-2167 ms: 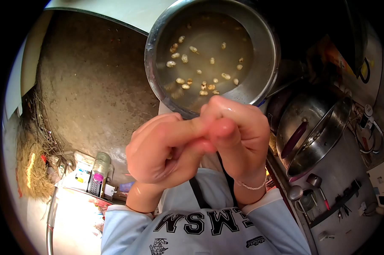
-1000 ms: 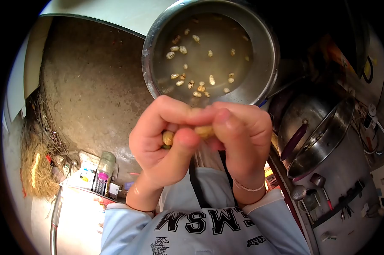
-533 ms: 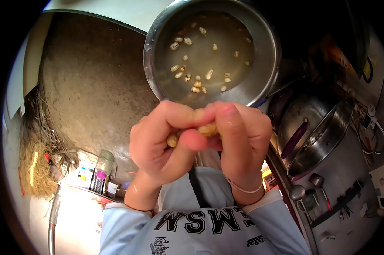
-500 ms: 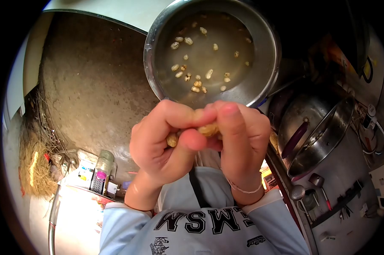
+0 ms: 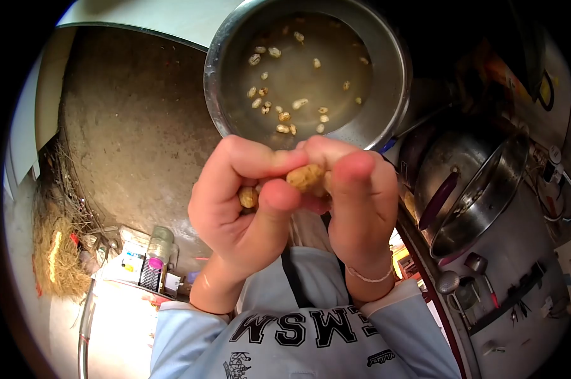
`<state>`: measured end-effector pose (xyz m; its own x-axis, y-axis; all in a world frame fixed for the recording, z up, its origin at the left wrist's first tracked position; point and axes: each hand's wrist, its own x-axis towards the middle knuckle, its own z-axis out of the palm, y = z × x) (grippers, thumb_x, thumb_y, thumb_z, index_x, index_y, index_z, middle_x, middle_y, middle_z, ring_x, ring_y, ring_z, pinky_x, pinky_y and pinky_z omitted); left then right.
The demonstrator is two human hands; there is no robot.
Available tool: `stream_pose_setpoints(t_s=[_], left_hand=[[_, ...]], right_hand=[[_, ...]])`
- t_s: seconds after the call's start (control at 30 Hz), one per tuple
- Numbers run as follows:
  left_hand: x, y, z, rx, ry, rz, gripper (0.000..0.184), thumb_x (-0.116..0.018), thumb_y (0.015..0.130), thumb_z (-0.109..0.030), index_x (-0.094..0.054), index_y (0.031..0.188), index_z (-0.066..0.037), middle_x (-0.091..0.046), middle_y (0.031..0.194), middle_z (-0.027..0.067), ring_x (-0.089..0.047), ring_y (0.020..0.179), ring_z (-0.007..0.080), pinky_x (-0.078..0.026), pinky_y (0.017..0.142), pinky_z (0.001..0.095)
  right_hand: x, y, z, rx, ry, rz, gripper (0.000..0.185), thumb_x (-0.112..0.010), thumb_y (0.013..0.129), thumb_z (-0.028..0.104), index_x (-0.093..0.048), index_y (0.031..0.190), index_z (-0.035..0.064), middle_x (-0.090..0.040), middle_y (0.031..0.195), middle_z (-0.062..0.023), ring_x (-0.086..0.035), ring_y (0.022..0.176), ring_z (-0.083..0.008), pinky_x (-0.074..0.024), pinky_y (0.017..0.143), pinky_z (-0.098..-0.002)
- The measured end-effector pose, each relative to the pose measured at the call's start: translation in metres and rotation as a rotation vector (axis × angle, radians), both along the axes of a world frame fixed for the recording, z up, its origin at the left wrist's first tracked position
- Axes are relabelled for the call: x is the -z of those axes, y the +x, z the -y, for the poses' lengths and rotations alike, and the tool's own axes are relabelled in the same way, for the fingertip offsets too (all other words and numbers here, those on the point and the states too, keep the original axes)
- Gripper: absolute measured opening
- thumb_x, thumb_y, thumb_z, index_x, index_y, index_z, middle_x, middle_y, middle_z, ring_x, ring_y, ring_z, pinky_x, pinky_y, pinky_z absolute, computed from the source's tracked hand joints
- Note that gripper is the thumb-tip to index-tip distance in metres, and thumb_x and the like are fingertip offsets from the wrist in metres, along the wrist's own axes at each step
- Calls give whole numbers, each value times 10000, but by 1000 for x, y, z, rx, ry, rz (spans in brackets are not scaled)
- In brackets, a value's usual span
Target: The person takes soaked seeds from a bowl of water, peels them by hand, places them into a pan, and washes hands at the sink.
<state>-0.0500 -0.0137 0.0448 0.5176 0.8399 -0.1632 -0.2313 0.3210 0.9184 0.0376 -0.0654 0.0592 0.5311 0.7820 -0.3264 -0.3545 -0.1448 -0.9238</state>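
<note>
My left hand (image 5: 238, 196) is closed, its thumb and forefinger pinching a tan peanut (image 5: 305, 178). A second peanut (image 5: 249, 197) is tucked in the curled fingers of that same hand. Against the right end of the pinched peanut is my right hand (image 5: 360, 202), also closed, with its thumb raised; its fingertips touch the peanut. Just beyond both hands stands a large metal basin (image 5: 391, 82) of cloudy water, with several pale peanuts (image 5: 299, 103) floating in it.
On the right are a metal pan (image 5: 487, 221) with a purple handle, a skimmer (image 5: 448, 282) and a ladle (image 5: 476, 263). A glass jar (image 5: 161, 243) stands at the lower left, near a bundle of straw (image 5: 64, 265). A pale tabletop edge shows at the top left.
The hands first covered what they held; the pinched peanut now shows more fully between them. My right thumb has lifted away from it. The floating peanuts have drifted in the basin.
</note>
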Motion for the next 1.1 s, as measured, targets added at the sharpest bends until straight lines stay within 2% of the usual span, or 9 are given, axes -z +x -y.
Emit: stream_pose_setpoints(t_s=[0.23, 0.53, 0.6, 0.7, 0.73, 0.8, 0.93, 1.03, 1.1], left_hand=[[7, -5, 0, 77, 165, -65, 264, -588, 772, -217, -502, 766, 32, -488, 594, 6, -477, 503, 46, -363, 463, 147], [4, 5, -2, -2, -231, 62, 201, -558, 798, -168, -520, 756, 25, -510, 607, 19, -448, 497, 33, -340, 452, 145], [12, -3, -10, 196, 195, -159, 168, -546, 803, -139, -539, 747, 20, -504, 612, 0, -407, 495, 27, -299, 454, 140], [13, 12, -9, 44, 136, -332, 143, -547, 796, -106, -555, 726, 18, -463, 576, -35, -368, 502, 22, -268, 468, 143], [23, 1, -14, 117, -130, -304, 185, -494, 828, -147, -550, 818, 29, -476, 638, -14, -391, 550, 31, -280, 481, 144], [47, -8, -22, 58, -787, 360, 269, -403, 860, -197, -500, 948, 38, -511, 794, 49, -446, 647, 89, -353, 540, 182], [60, -7, -29, -42, -1064, 475, 350, -307, 868, -206, -400, 1094, 45, -472, 1025, 124, -478, 871, 204, -417, 728, 267], [58, -10, -30, -51, -1187, 659, 443, -281, 848, -145, -221, 1249, 34, -256, 1292, 169, -211, 1219, 283, -247, 981, 363], [51, -8, -31, -37, -1181, 721, 452, -278, 844, -142, -205, 1257, 27, -226, 1308, 165, -174, 1232, 282, -203, 1001, 374]], right_hand=[[0, 11, 2, -166, 30, 142, 344, -413, 870, 232, -503, 663, -26, -479, 534, -60, -443, 446, -126, -333, 405, -222], [8, 12, 8, -63, 58, -179, 344, -413, 872, 242, -528, 688, -24, -491, 558, -32, -433, 498, -66, -335, 441, -189], [11, 14, 4, -85, 86, -183, 341, -420, 869, 250, -527, 697, -25, -488, 561, -26, -425, 505, -57, -328, 445, -180], [21, 22, -2, -34, -82, -364, 272, -468, 825, 179, -531, 673, -38, -483, 564, -9, -419, 523, -37, -330, 452, -165], [38, 27, -5, -8, -168, -272, 234, -475, 805, 148, -538, 673, -35, -498, 565, -26, -459, 537, -65, -359, 470, -187], [91, 35, -11, 25, -379, 131, 183, -486, 771, 120, -554, 685, -27, -537, 590, -83, -533, 577, -155, -411, 519, -251], [149, 43, -14, -178, -772, 996, 204, -483, 757, 161, -579, 715, -14, -577, 689, -168, -565, 655, -310, -435, 595, -361], [149, 43, -20, -385, -952, 934, 244, -468, 771, 193, -586, 720, -13, -584, 721, -174, -555, 671, -330, -436, 611, -385], [136, 46, -22, -327, -818, 795, 237, -472, 772, 186, -588, 717, -14, -581, 706, -167, -560, 648, -304, -438, 601, -366]])
